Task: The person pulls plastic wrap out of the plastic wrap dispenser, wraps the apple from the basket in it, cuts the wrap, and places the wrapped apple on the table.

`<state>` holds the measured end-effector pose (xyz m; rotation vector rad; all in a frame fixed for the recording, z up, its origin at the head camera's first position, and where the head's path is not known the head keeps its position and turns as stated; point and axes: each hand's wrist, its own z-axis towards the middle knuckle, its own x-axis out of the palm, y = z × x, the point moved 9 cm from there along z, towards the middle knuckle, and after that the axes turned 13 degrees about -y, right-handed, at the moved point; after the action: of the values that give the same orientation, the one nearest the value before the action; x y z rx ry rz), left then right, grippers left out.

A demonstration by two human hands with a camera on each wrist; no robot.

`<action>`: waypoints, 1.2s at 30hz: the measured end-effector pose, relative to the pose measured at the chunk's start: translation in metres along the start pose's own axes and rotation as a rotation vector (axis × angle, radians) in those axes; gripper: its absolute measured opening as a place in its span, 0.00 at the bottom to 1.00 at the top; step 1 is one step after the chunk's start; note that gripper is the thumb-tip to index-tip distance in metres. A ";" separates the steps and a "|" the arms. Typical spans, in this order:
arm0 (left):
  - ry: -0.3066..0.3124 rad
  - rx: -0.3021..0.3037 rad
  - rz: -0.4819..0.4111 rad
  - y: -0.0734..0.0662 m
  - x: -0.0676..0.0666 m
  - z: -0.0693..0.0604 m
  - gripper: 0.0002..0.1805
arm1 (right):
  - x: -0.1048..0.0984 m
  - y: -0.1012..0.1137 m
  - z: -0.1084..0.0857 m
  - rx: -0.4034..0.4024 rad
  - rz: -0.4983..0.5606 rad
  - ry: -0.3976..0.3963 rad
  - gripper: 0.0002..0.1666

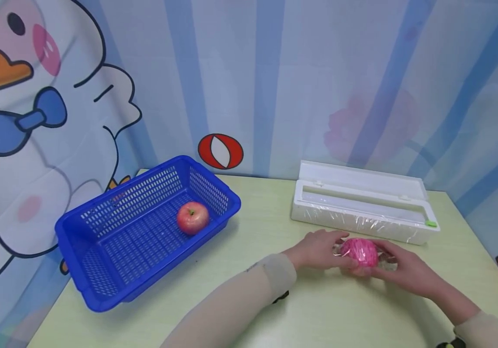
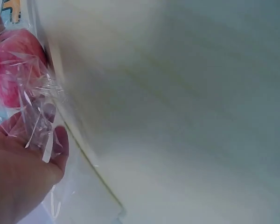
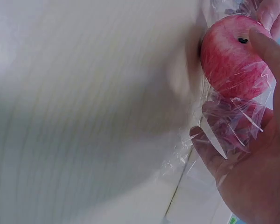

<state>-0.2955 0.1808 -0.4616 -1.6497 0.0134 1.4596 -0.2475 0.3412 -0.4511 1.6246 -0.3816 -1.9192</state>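
Observation:
Between the two hands, low over the right part of the table, is a pink-red apple loosely covered in clear cling film. My left hand holds its left side, thumb in front and fingers behind, with crumpled film at the fingers. From the right, my right hand grips the apple and gathered film; its thumb lies near the dark stem hollow in the right wrist view. Just behind the hands stands a long white cling film dispenser, its lid raised and film over its front.
A blue slatted plastic basket stands on the left of the pale table. One unwrapped apple sits inside at its right end. A printed curtain hangs along the table's back edge. A green slider is at the dispenser's right end.

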 end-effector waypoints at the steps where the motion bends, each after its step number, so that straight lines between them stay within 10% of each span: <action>1: 0.000 0.009 0.040 -0.002 0.000 0.000 0.40 | 0.000 -0.002 0.000 0.006 0.006 0.001 0.44; 12: -0.087 0.116 0.365 -0.024 -0.013 0.004 0.50 | -0.005 -0.004 0.009 -0.009 0.034 0.021 0.36; 19: -0.099 0.181 0.237 -0.044 -0.018 0.004 0.49 | -0.007 0.000 0.012 0.013 0.069 0.069 0.34; 29: -0.114 0.063 -0.066 -0.025 -0.014 0.009 0.29 | -0.010 -0.001 0.016 0.029 0.068 0.077 0.31; 36: -0.131 -0.046 -0.192 -0.012 -0.017 0.012 0.32 | -0.007 -0.006 0.015 0.118 0.083 0.055 0.38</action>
<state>-0.3037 0.1860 -0.4398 -1.5433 -0.2469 1.4262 -0.2632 0.3479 -0.4462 1.7056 -0.5407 -1.8161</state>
